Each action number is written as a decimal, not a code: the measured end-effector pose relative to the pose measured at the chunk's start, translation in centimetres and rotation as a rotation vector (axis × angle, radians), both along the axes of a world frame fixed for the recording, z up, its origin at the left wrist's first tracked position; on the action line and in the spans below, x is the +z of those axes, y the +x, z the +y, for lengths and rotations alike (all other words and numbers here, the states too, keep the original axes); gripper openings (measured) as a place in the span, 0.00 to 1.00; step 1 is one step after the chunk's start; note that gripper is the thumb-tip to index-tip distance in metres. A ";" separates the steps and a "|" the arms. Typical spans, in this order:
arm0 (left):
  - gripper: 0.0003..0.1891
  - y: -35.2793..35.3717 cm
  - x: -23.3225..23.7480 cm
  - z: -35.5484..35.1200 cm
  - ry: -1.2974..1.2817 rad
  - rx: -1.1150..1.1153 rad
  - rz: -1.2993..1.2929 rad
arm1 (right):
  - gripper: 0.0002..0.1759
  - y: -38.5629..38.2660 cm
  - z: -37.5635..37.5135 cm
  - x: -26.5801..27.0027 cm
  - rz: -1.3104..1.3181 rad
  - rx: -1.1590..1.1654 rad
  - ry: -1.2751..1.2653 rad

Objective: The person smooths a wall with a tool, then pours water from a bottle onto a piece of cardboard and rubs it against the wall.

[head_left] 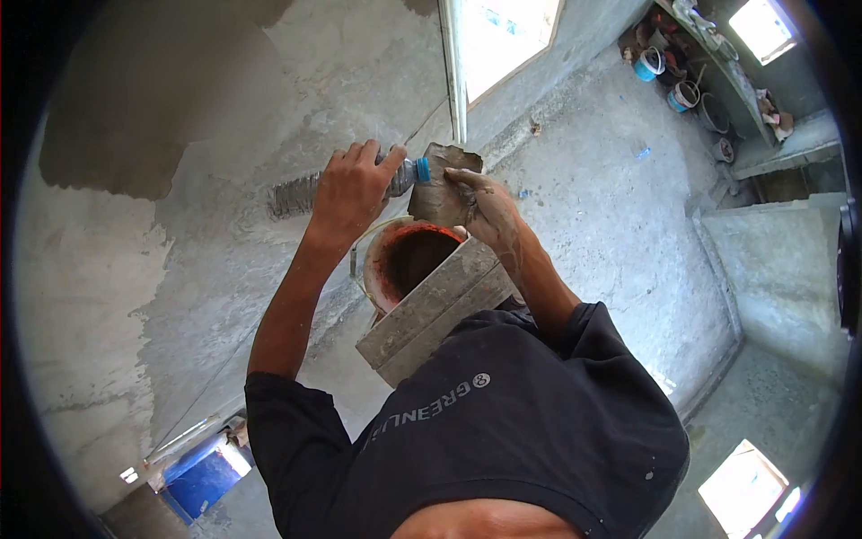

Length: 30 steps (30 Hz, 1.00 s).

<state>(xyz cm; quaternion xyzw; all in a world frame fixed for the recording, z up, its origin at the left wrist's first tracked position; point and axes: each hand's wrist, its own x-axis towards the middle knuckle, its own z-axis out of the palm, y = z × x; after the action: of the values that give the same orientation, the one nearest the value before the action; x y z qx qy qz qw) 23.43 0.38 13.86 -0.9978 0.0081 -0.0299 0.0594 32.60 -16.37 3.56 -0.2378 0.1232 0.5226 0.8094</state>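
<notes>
My left hand [355,190] is wrapped round a clear, ribbed plastic bottle [294,196] lying sideways, its blue cap [423,170] pointing right. The cap end overlaps a flat trowel [438,190] coated in grey mortar. My right hand [492,214], smeared with mortar, grips that trowel at its right side with the thumb over the face; its handle is hidden. Below both hands stands a round bucket [382,280] with an orange-stained inside and a dark hollow. A grey plank-like block [435,310] covers part of its rim, close to my body.
A wall with a dark, wet-looking plaster patch [117,135] rises on the left. Toward the upper middle is a bright window opening [507,40]. Several buckets, one of them a blue bucket [648,64], stand by a shelf [723,72] at the far right. The concrete floor [602,207] stretches between.
</notes>
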 end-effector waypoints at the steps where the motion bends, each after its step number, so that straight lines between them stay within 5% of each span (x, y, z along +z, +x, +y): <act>1: 0.31 0.3 -0.2 0.2 0.003 -0.008 0.002 | 0.13 0.2 0.2 -0.4 0.020 -0.006 0.039; 11: 0.28 2.8 -0.9 1.5 -0.182 0.021 -0.056 | 0.15 1.9 2.5 -3.2 0.218 0.074 0.349; 14: 0.31 2.9 -1.6 2.8 -0.409 0.109 -0.174 | 0.17 3.6 2.5 -3.5 -0.015 0.041 0.070; 17: 0.32 1.3 -3.1 5.0 -0.611 0.269 -0.441 | 0.17 7.0 2.3 -2.2 -0.728 -0.065 -0.339; 18: 0.32 0.2 -3.9 5.7 -0.684 0.374 -0.593 | 0.15 9.7 2.9 -8.0 -1.276 -0.240 -0.544; 19: 0.31 -1.2 -4.5 6.3 -0.683 0.465 -0.679 | 0.15 10.6 3.0 -7.8 -1.498 -0.409 -0.842; 20: 0.30 -2.9 -5.3 6.8 -0.685 0.552 -0.766 | 0.14 12.0 3.3 -9.7 -1.457 -0.603 -0.779; 22: 0.27 -6.7 -7.7 7.6 -0.679 0.651 -0.931 | 0.14 13.9 3.9 -12.1 -0.916 -0.606 -0.582; 25: 0.24 -13.6 -10.8 7.5 -0.785 0.885 -1.081 | 0.20 18.0 4.9 -18.7 -0.244 -0.118 -0.262; 30: 0.24 -22.0 -13.5 3.0 -0.513 1.278 -1.190 | 0.23 15.0 14.7 -11.6 -0.607 -0.069 -0.252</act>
<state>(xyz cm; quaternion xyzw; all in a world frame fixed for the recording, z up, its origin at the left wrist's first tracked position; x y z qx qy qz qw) 1.48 3.38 0.33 -0.6147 -0.5854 -0.5023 -0.1647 47.55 -1.70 -8.05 -0.4766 -0.0521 0.3807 0.7907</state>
